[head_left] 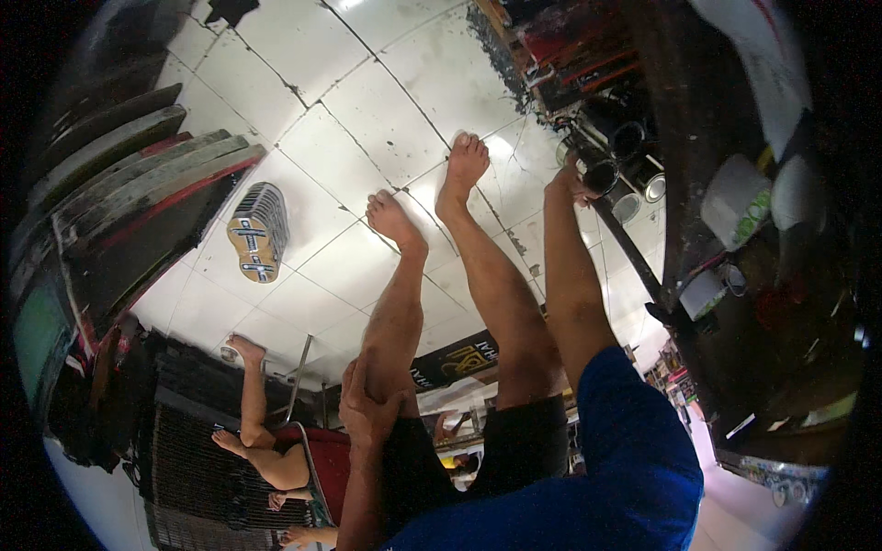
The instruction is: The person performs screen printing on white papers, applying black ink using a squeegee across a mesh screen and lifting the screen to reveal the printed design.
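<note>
I am bent far over, looking at my own bare legs and feet [464,165] on a white tiled floor [349,119]. My left hand [367,404] is wrapped around my left leg just above the knee. My right arm, in a blue sleeve, reaches down to a row of round tins under a dark workbench. There my right hand [570,179] grips the rim of a dark open tin [599,174]. Two more tins [643,184] stand beside it.
A striped sandal [259,230] lies on the tiles at left. Long boards [129,184] are stacked along the left side. The cluttered workbench [735,230] fills the right. Another person sits on a red chair [326,459] at lower left, with bare legs [253,395].
</note>
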Action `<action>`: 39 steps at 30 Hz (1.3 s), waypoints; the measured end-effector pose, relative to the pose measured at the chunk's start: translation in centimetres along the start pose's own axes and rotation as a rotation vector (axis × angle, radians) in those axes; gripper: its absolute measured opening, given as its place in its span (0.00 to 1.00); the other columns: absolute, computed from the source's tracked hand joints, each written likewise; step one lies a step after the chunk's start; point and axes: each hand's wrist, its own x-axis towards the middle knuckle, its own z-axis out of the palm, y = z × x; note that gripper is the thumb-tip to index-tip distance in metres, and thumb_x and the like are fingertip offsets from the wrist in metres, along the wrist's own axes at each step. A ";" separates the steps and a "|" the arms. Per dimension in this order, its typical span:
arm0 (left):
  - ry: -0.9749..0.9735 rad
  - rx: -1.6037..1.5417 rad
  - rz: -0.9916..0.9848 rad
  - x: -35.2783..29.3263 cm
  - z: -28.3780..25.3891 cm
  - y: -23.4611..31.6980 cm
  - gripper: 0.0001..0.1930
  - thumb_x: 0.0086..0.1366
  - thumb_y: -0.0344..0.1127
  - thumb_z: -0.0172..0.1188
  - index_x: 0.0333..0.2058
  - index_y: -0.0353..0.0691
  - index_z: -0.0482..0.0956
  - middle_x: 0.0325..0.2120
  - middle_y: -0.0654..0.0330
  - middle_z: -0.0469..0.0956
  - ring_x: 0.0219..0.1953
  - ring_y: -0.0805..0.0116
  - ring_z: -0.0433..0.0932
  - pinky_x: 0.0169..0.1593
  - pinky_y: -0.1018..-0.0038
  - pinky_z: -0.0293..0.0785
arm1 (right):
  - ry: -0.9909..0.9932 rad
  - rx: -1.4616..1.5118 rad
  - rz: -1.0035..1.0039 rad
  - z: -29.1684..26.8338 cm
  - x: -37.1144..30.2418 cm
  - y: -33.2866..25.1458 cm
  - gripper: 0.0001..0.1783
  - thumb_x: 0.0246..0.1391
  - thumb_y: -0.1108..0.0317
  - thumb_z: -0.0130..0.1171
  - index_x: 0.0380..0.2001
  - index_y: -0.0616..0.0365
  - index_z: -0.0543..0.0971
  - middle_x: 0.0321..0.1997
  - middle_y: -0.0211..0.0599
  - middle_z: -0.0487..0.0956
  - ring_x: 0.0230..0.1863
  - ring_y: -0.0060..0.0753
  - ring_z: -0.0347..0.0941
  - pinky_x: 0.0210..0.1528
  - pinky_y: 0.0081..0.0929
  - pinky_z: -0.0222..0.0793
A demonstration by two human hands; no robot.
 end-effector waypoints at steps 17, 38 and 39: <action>-0.054 0.007 -0.040 -0.1 1.3 0.0 0.45 0.42 0.32 0.75 0.63 0.45 0.69 0.58 0.49 0.71 0.57 0.44 0.73 0.58 0.59 0.73 | -0.044 -0.022 -1.046 -8.0 -0.2 3.7 0.74 0.27 0.49 0.82 0.70 0.66 0.46 0.66 0.64 0.60 0.65 0.63 0.60 0.66 0.49 0.58; 0.313 -0.110 0.429 -4.4 -13.7 1.2 0.43 0.50 0.37 0.75 0.62 0.27 0.65 0.57 0.38 0.72 0.54 0.45 0.76 0.58 0.61 0.73 | -0.494 0.947 -1.336 -79.2 -18.4 -8.9 0.72 0.16 0.57 0.85 0.67 0.70 0.56 0.62 0.49 0.68 0.64 0.42 0.65 0.69 0.37 0.57; 0.325 -0.097 0.399 -3.8 -14.7 1.3 0.43 0.49 0.36 0.76 0.62 0.26 0.65 0.56 0.38 0.72 0.53 0.45 0.77 0.57 0.61 0.73 | -0.399 0.949 -1.363 -81.6 -17.2 -10.8 0.71 0.15 0.60 0.84 0.67 0.69 0.56 0.62 0.48 0.69 0.64 0.42 0.65 0.69 0.37 0.57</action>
